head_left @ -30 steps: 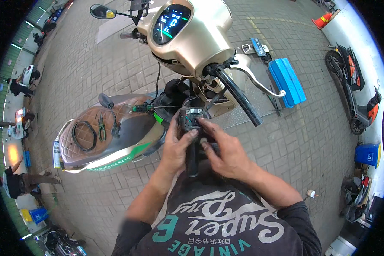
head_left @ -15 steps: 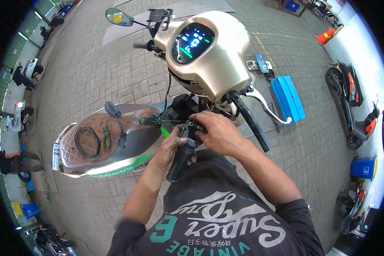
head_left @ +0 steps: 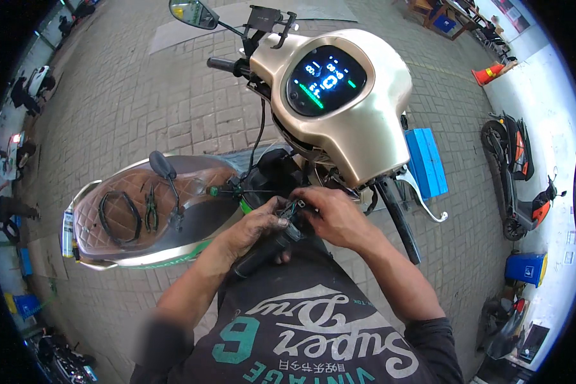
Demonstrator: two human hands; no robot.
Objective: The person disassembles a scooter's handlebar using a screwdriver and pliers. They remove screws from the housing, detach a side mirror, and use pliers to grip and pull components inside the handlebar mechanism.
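Handlebar grip (head_left: 262, 251) held close against the body, wires showing at its end

In the head view, the person's left hand (head_left: 257, 229) is closed around the black handlebar grip, its thumb at the far end, where a small cluster of wires (head_left: 293, 210) shows. The handlebar grip lies slantwise in front of the dark shirt (head_left: 301, 307), its near end toward the left. The right hand (head_left: 336, 216) is at the far end, on the right side of the wires, fingers bent and brought in close; what its fingertips have hold of, if anything, is hidden, so one cannot tell.

Just beyond the hands stands the gold front cover (head_left: 358, 137) of a scooter, its display (head_left: 326, 80) lit. To its right, a bare black bar (head_left: 398, 221) points toward the person, with a silver brake lever (head_left: 429, 200) beside it.

On the left, a brown quilted seat (head_left: 91, 221) carries a black loop (head_left: 102, 221), pliers (head_left: 150, 211) and a mirror (head_left: 163, 165) on a stem. Farther right, a blue box (head_left: 427, 163) rests on the ground.
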